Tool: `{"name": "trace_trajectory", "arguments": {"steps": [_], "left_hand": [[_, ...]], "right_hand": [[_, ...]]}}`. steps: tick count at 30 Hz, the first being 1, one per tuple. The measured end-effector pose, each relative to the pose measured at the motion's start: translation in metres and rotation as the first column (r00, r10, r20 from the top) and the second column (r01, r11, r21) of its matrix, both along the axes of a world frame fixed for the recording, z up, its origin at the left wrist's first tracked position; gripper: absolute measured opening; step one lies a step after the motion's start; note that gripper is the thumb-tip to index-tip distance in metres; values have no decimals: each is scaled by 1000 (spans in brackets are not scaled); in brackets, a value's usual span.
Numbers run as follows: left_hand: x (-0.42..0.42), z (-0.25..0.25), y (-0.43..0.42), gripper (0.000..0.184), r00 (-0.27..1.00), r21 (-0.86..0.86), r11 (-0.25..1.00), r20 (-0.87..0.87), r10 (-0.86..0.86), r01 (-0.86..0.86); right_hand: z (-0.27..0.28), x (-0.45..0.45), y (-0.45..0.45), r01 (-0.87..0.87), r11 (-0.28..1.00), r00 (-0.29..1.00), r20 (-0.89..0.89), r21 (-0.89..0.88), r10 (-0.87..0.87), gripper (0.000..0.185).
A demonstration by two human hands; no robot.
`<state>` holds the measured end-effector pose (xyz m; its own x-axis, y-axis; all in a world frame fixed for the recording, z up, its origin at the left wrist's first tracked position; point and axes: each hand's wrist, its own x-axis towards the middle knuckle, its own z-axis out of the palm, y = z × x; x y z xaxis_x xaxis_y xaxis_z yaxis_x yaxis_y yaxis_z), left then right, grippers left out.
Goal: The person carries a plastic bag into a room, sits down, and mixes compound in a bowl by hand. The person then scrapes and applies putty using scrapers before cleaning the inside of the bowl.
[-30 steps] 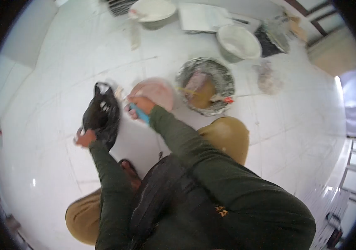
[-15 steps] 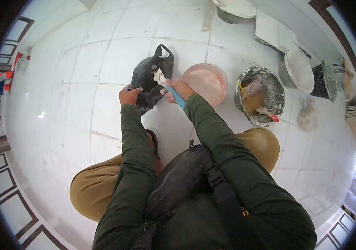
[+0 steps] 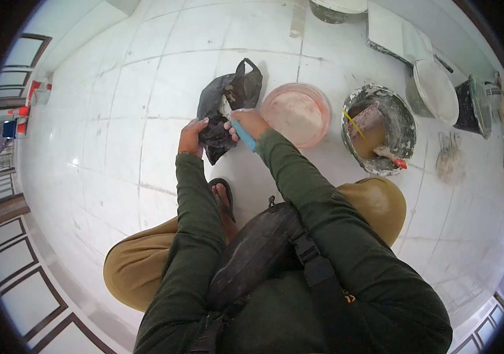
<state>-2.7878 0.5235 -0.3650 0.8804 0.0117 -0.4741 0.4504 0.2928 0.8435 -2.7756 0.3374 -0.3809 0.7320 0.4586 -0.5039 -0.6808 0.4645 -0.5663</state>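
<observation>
A black plastic bag (image 3: 213, 97) lies on the white tiled floor, one handle loop standing up. My left hand (image 3: 192, 137) grips the bag's near left edge, thumb on top. In my right hand (image 3: 248, 125) is a tool with a light blue handle (image 3: 244, 137); its whitish, coated end (image 3: 225, 107) is at the bag's opening, partly hidden by the hand and bag. Just right of my right hand sits a round pink basin (image 3: 296, 115) with pale residue inside.
A crusted bucket (image 3: 407, 115) holds murky liquid, a yellow stick and a red-tipped brush (image 3: 391, 157). Behind it stand a whitish bucket (image 3: 436, 91), a white board (image 3: 386, 32) and a dark bucket (image 3: 474, 106). A dusty clear bag (image 3: 450, 159) lies at right.
The tool's coated end has moved from above the bag to its opening. Since the first frame, the view has turned, with the bag and buckets shifting right in it.
</observation>
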Motion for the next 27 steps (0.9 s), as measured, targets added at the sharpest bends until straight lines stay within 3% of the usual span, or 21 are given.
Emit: {"name": "trace_trajectory", "arguments": {"steps": [2,5,9,13,14,16,19,22,24,26,27], "left_hand": [[2,-5,1,36,999,12,999,-3,-43,43],[1,-6,-12,33,1000,-195,981,4,26,-25],[-2,3,-30,27,991,-292,947,-38,127,-132],[-6,-36,-10,29,998,-412,910,-29,47,-55],[-12,-20,-22,30,999,-449,893,16,28,-18],[-21,2,-38,27,991,-343,929,-43,130,-136],[-15,-27,-29,28,965,110,981,192,-181,162],[-3,-53,-29,30,979,-141,990,195,55,-28],[4,-64,-34,36,969,-81,987,190,155,-142],[0,-35,-58,36,947,-17,968,207,247,-249],[2,-41,-58,36,946,83,969,248,208,-235]], "right_hand": [[0,1,3,19,998,1000,1,-54,-19,21],[3,3,1,37,989,999,15,-145,-35,22],[4,1,2,21,983,999,40,-184,-14,23],[11,-2,-2,72,974,997,44,-213,-64,22],[11,0,-1,91,970,996,44,-226,-83,22],[-42,11,11,74,937,942,332,-342,46,22],[-45,11,15,54,924,930,356,-379,92,22],[-37,5,18,12,875,907,373,-484,194,21],[-30,6,17,5,815,885,382,-580,266,26],[-34,9,16,3,781,859,402,-625,318,30],[-35,10,14,-9,781,857,397,-625,327,30]]}}
